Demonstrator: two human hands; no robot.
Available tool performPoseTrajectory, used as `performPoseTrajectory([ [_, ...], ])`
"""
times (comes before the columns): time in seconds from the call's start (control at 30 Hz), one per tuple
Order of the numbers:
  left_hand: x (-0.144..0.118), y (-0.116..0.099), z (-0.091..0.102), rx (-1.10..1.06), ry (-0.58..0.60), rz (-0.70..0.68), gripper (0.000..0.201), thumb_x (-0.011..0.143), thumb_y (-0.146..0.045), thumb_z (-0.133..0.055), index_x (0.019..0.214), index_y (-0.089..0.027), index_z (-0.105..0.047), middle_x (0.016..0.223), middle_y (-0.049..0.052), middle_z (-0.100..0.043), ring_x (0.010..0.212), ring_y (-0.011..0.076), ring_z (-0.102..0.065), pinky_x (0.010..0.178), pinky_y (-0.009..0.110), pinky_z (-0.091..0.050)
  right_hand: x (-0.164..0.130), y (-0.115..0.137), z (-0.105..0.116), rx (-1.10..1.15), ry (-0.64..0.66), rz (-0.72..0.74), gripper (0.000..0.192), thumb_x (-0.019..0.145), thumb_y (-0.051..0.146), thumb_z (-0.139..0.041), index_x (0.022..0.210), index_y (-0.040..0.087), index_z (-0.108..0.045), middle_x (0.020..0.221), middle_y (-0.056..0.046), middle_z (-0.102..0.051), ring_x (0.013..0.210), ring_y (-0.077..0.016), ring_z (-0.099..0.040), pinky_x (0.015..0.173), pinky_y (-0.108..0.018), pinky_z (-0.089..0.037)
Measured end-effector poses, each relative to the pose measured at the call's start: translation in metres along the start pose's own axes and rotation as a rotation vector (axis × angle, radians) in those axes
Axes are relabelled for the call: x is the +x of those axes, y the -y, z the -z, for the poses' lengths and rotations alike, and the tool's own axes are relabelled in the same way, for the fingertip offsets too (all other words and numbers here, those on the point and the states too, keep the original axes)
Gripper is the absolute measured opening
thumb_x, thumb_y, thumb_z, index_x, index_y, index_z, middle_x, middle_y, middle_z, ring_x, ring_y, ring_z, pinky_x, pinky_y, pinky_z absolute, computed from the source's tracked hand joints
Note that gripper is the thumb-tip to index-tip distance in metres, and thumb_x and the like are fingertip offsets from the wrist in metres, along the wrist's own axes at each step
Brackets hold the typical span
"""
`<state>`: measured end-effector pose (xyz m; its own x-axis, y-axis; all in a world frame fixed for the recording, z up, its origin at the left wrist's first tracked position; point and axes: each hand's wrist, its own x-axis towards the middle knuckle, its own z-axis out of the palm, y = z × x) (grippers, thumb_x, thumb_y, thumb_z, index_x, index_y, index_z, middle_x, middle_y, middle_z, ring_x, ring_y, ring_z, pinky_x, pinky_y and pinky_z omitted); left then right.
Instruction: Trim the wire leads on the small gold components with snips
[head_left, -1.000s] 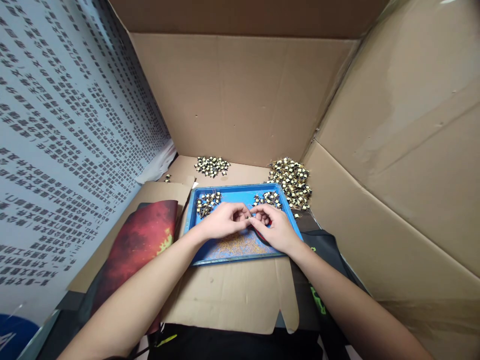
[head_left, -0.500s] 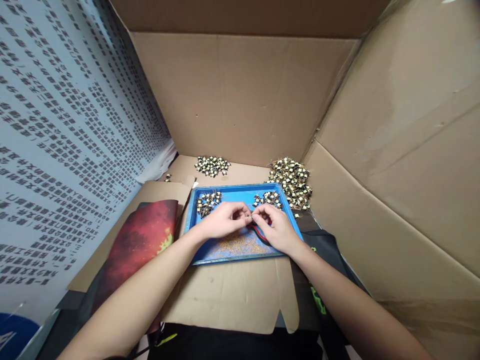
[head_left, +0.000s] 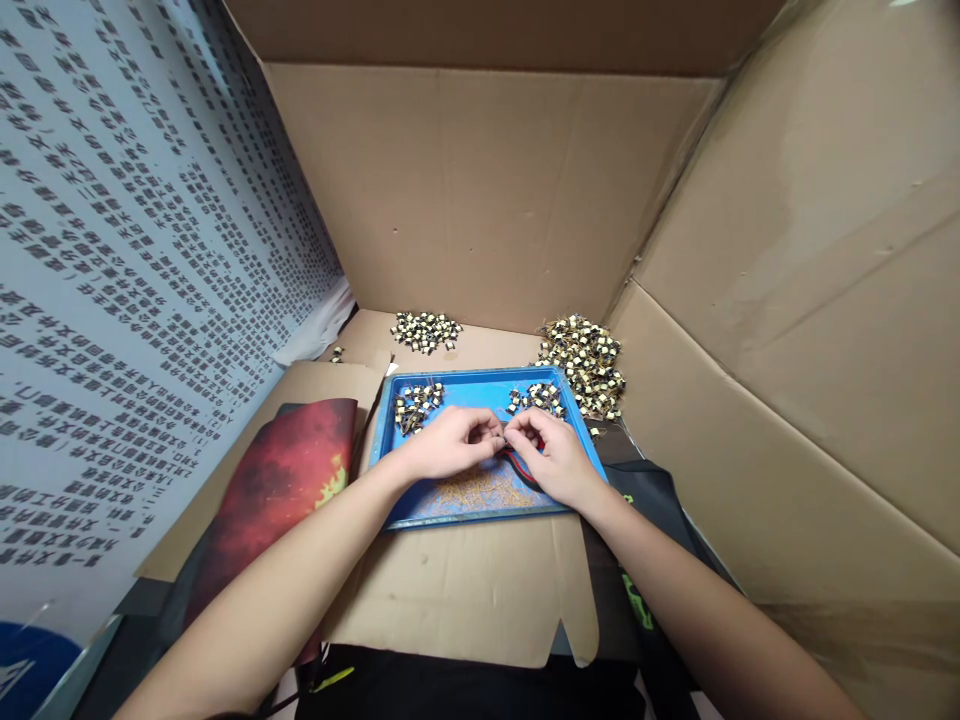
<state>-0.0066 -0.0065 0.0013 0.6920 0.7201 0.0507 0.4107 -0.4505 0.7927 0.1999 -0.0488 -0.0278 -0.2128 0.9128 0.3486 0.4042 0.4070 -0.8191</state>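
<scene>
Both my hands meet over the middle of a blue tray (head_left: 466, 388). My left hand (head_left: 450, 443) pinches a tiny component at its fingertips, too small to make out. My right hand (head_left: 553, 458) is closed around a red-and-black handled tool (head_left: 516, 462), its tip at the same spot as the left fingertips. On the tray lie a small heap of yellow-black components at back left (head_left: 415, 403), another heap at back right (head_left: 535, 397), and a scatter of thin golden wire clippings (head_left: 480, 488) at the front.
Cardboard walls (head_left: 480, 190) enclose the spot on three sides. Behind the tray lie two larger component piles, back middle (head_left: 424, 330) and back right (head_left: 583, 364). A red mat (head_left: 281, 480) lies left, a printed sheet (head_left: 120, 280) leans at left, dark cloth (head_left: 645, 500) lies right.
Almost nothing: the hands stay together over the tray, with only slight finger movement at the pinch point.
</scene>
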Motion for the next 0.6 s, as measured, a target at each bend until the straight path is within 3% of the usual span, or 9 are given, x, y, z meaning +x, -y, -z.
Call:
performPoseTrajectory([
  [0.27,-0.0002,-0.0023,0.0016,0.032,-0.021,-0.022,0.027,0.097,-0.039,-0.058,0.092,-0.014,-0.068,0.074,-0.001,-0.061,0.067,0.0131,-0.053,0.064,0.024,-0.040,-0.0001,0.0007,0.0007,0.023,0.028,-0.012,0.008,0.095,0.026,-0.064,0.102,0.022,-0.067,0.083,-0.001,-0.064,0.071,-0.0164,-0.060,0.065,-0.028,-0.047],
  [0.6,-0.0001,-0.0015,0.0010,0.018,-0.024,-0.044,0.026,0.097,-0.038,-0.058,0.092,-0.014,-0.067,0.074,-0.001,-0.062,0.066,0.0123,-0.052,0.065,0.024,-0.040,0.0003,0.0015,0.0007,-0.005,0.049,0.059,0.006,0.095,0.020,-0.062,0.090,0.022,-0.064,0.083,-0.001,-0.061,0.072,-0.0159,-0.057,0.066,-0.028,-0.045],
])
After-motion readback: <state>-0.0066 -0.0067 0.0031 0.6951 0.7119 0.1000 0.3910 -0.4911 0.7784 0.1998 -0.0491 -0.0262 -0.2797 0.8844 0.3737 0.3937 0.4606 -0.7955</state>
